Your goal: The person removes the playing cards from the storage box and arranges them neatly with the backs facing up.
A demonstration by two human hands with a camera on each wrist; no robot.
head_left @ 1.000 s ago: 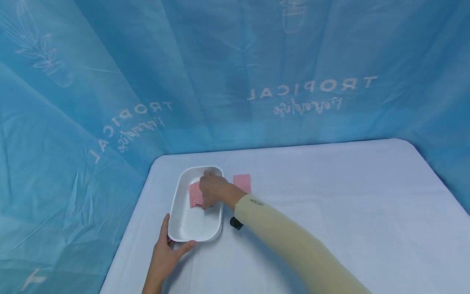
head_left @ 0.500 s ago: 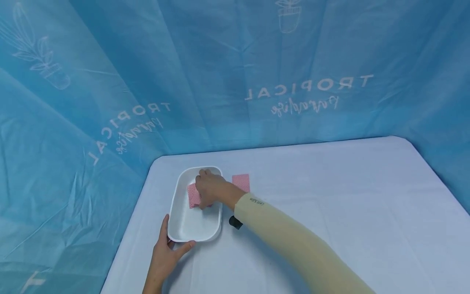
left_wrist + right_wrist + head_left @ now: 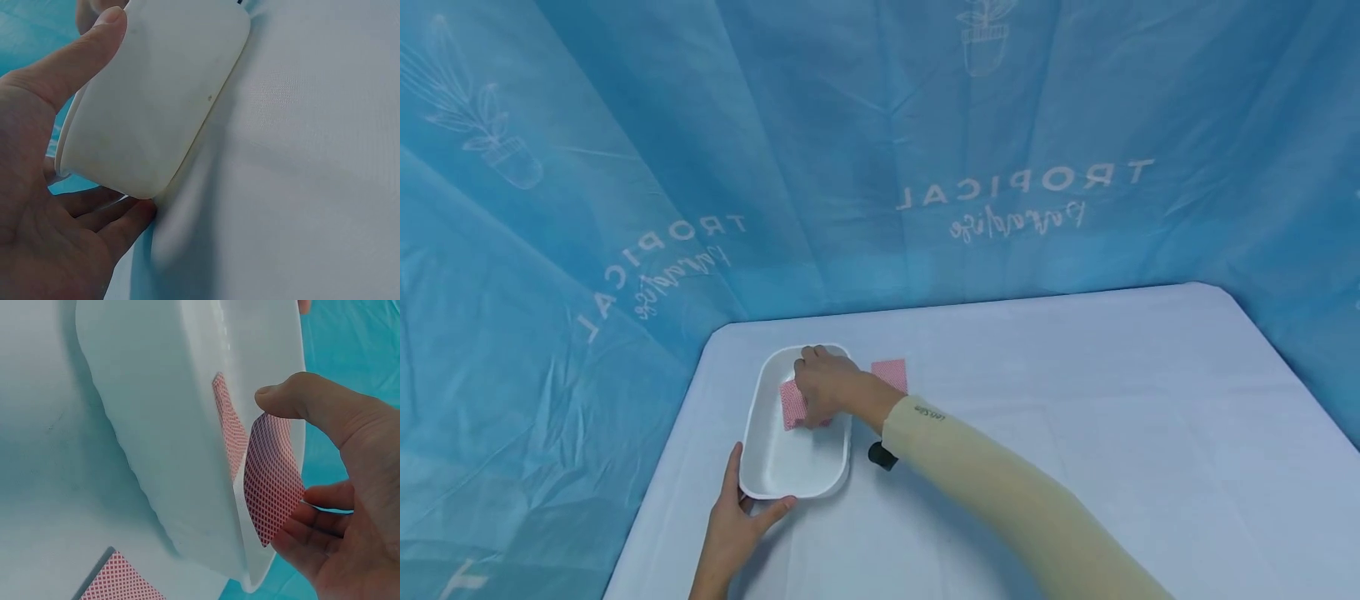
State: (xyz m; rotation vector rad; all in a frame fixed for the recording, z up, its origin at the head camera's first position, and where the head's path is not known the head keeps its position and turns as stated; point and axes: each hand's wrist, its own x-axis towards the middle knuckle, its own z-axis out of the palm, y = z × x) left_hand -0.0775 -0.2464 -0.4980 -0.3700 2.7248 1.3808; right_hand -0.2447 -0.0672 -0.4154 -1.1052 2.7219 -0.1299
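Observation:
A white, deep tray with rounded corners stands at the left of the table. My left hand grips its near left corner, thumb along the near wall and fingers round the left side, as the left wrist view shows. My right hand reaches inside the tray. Between its thumb and fingers it holds a red-and-white checked card, bent into a curve. Another checked card lies in the tray beside it. On the table right of the tray rests a further checked card, partly hidden by the right forearm.
The table is covered by a white cloth. Blue printed curtains hang behind it and along its left side. A small black object shows below the right wrist, next to the tray.
My right hand has shifted a little to the left inside the tray, over the checked cards. The left hand keeps its grip on the tray corner. The head view has moved slightly.

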